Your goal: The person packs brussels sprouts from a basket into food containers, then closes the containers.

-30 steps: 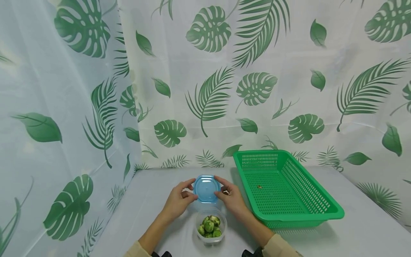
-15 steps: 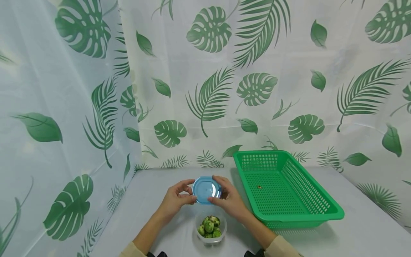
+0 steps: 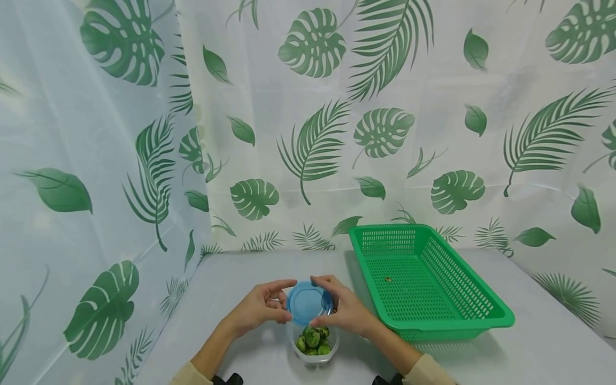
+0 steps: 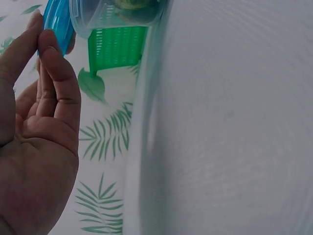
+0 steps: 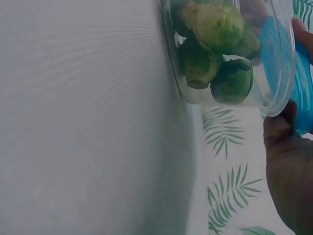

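Note:
A blue round-cornered lid (image 3: 308, 303) is held tilted just above the far part of a clear plastic container (image 3: 314, 359). Several Brussels sprouts (image 3: 313, 339) fill the container, which stands on the table. At the lid's left edge, my left hand (image 3: 256, 311) holds it with thumb and fingertips; the left wrist view has this hand (image 4: 44, 107) beside the lid (image 4: 57, 24). My right hand (image 3: 350, 311) grips the opposite edge, thumb on the near side and fingers at the far side. In the right wrist view the lid (image 5: 303, 93) is next to the container's rim (image 5: 286, 73).
To the right stands a large green plastic basket (image 3: 409, 289), with a small brownish scrap (image 3: 388, 279) inside. The white table (image 3: 240, 267) meets a leaf-patterned curtain (image 3: 308, 133) at the back and left.
Both hands have brought the lid nearer, lowering it from behind the container to over its far part. The lid tilts differently. Basket and container have stayed put.

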Demonstrator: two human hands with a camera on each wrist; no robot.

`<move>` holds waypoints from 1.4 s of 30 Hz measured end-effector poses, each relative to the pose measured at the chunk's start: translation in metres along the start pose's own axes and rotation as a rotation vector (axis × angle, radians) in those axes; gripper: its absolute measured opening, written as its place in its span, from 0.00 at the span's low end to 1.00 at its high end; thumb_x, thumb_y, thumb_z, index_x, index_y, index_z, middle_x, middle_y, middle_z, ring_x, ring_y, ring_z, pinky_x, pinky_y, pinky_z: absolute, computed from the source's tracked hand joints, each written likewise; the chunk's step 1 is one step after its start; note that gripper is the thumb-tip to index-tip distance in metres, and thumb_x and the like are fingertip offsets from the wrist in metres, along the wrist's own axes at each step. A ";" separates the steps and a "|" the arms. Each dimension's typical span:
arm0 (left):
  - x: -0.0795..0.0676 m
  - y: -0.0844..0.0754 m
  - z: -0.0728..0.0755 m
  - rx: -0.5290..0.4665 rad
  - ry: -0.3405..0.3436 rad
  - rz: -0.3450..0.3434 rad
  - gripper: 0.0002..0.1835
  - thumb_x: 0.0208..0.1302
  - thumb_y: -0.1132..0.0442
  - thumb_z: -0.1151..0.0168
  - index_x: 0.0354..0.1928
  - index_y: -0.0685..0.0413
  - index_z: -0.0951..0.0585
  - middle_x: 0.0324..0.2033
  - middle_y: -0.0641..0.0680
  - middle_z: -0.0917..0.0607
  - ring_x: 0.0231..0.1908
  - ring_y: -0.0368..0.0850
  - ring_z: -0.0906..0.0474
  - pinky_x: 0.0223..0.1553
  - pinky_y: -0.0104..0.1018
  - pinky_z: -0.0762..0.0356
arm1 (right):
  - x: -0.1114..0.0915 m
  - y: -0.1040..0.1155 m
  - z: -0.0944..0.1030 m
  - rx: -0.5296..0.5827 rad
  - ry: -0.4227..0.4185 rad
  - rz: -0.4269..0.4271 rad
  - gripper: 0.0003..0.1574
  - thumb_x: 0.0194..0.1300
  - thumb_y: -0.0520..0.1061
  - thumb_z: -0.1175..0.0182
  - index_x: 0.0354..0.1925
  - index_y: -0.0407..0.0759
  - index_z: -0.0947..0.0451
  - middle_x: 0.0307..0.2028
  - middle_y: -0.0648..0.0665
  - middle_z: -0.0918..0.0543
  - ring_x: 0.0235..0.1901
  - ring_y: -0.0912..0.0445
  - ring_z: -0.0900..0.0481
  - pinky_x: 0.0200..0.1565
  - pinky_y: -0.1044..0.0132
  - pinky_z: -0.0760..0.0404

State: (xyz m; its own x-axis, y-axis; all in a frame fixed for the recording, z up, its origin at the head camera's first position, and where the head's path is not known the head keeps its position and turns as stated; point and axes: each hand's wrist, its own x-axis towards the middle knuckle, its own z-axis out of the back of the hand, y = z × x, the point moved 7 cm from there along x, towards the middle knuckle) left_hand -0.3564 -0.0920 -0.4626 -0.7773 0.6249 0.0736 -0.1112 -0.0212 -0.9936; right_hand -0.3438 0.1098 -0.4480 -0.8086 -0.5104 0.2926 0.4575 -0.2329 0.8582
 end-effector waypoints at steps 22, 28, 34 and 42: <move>-0.004 -0.001 -0.016 0.125 0.186 0.069 0.41 0.58 0.66 0.22 0.73 0.49 0.28 0.32 0.49 0.17 0.22 0.36 0.24 0.29 0.32 0.21 | -0.015 0.003 -0.010 -0.131 0.180 0.017 0.53 0.56 0.51 0.20 0.75 0.45 0.31 0.61 0.49 0.29 0.56 0.54 0.25 0.51 0.66 0.19; -0.004 -0.002 -0.019 0.179 0.206 0.044 0.40 0.58 0.63 0.20 0.72 0.48 0.26 0.31 0.48 0.19 0.24 0.36 0.29 0.27 0.29 0.28 | -0.015 0.003 -0.010 -0.118 0.183 0.036 0.46 0.57 0.51 0.21 0.71 0.49 0.26 0.58 0.49 0.27 0.54 0.55 0.24 0.51 0.66 0.20; -0.004 -0.001 -0.019 0.231 0.210 0.031 0.38 0.57 0.59 0.19 0.70 0.48 0.24 0.32 0.50 0.20 0.29 0.37 0.27 0.32 0.27 0.26 | -0.016 0.003 -0.009 -0.122 0.178 0.082 0.42 0.58 0.50 0.21 0.68 0.49 0.24 0.56 0.50 0.23 0.47 0.58 0.26 0.45 0.70 0.24; -0.003 -0.003 -0.019 0.303 0.218 -0.004 0.34 0.58 0.58 0.20 0.67 0.44 0.21 0.35 0.50 0.18 0.33 0.36 0.23 0.36 0.28 0.22 | -0.016 0.003 -0.009 -0.133 0.163 0.157 0.36 0.57 0.48 0.20 0.62 0.49 0.22 0.56 0.49 0.19 0.46 0.59 0.24 0.46 0.68 0.23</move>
State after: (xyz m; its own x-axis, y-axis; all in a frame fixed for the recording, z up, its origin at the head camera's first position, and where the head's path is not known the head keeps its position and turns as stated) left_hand -0.3418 -0.0788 -0.4619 -0.6300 0.7762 0.0254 -0.3176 -0.2276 -0.9205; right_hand -0.3262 0.1093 -0.4539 -0.6583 -0.6732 0.3367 0.6262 -0.2415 0.7413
